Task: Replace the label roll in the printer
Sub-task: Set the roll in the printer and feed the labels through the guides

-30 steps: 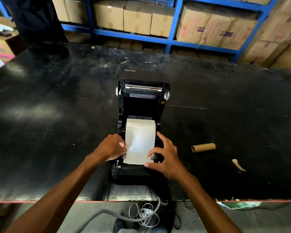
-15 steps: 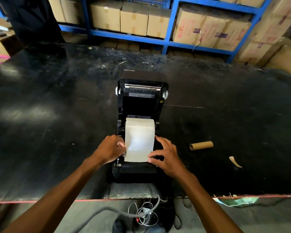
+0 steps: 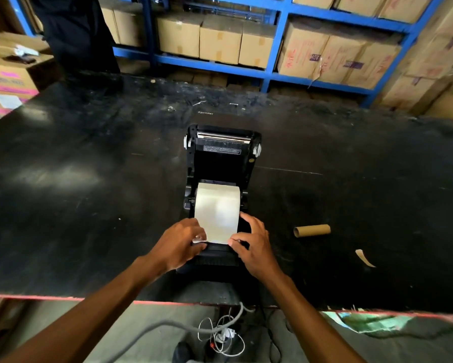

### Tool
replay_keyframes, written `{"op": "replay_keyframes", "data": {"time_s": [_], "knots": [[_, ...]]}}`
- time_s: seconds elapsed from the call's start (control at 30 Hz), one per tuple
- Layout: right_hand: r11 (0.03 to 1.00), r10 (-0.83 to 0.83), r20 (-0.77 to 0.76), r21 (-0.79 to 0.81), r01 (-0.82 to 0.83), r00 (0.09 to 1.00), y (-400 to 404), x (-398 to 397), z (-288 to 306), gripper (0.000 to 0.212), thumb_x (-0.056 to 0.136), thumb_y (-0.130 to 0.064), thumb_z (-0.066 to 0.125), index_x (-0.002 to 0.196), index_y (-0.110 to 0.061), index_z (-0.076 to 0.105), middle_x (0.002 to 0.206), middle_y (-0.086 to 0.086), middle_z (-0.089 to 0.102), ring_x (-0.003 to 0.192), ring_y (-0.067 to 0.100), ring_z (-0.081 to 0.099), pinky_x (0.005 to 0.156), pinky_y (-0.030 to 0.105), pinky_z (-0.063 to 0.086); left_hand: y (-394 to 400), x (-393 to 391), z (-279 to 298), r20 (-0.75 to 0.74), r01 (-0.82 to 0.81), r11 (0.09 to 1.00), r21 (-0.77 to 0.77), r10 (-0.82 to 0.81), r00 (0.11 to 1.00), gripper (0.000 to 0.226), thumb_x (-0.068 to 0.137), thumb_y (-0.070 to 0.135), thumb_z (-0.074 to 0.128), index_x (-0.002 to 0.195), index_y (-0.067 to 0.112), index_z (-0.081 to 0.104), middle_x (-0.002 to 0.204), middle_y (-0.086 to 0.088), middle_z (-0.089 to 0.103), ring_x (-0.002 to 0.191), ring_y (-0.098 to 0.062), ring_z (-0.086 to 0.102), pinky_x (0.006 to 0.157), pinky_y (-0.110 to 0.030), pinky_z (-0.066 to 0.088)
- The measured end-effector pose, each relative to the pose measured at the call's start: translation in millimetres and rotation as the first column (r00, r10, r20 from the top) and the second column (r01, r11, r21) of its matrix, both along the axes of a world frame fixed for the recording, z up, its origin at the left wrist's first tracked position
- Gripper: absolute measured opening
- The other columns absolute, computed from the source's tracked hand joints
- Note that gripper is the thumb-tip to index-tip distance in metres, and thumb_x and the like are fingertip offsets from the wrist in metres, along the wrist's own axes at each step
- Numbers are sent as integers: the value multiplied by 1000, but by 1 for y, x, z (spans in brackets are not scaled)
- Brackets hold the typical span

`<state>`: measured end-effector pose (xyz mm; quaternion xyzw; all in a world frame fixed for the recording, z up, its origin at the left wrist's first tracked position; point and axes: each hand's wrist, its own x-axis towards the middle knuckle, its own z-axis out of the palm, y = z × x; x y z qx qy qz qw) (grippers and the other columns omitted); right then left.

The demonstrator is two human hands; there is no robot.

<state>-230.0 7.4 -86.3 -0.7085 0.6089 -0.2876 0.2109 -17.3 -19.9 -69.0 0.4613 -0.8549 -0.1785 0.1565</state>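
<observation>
Left hand [image 3: 179, 246] pinches the near-left corner of the label strip [image 3: 217, 213]; right hand [image 3: 254, 244] has fingertips closed on the near-right corner. Strip runs from the roll bay toward the near edge of the printer [image 3: 221, 195], lid [image 3: 224, 150] tipped open to the far side. Empty core [image 3: 311, 230] lies on the counter [image 3: 89, 192], right of the printer, well apart. Judgement: old roll out, new one seated; feeding through the guides and closing the lid remain.

Both forearms and hands [image 3: 254, 247] are bare, without sleeves.
</observation>
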Motion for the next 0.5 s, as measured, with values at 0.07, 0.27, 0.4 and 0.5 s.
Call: {"op": "replay_keyframes", "data": {"time_s": [0.07,0.27,0.4,0.5], "knots": [[1000,11,-5,-2,-11,1000,1,0,1,22,82,-28,58,80,-12,74,144,6,42,132,21,31,99,25,19,4,-3,-1,-1,-23,999,-28,23,1000,14,87,27,61,86,16,70,92,-1,64,90,-19,58,72,-34,49],[999,20,0,-37,-20,1000,8,1,-3,19,83,-25,60,80,-12,73,139,5,48,129,24,36,104,36,31,19,-7,6,-5,-111,993,-31,111,994,14,86,24,62,88,16,73,92,-1,68,92,-20,59,71,-31,44],[999,30,-7,-32,-30,1000,18,-2,-5,17,83,-27,63,81,-14,73,142,3,45,132,21,32,103,29,23,33,-8,8,-7,-138,990,-22,138,990,14,86,22,63,89,13,74,95,-5,70,100,-23,61,75,-35,48],[998,41,-7,-46,-41,999,25,-2,-4,19,82,-29,63,79,-13,73,141,6,46,131,24,34,100,30,23,42,-7,8,-29,-161,987,-17,160,987,15,85,24,64,89,15,74,95,-5,70,99,-23,61,76,-35,47]]}}
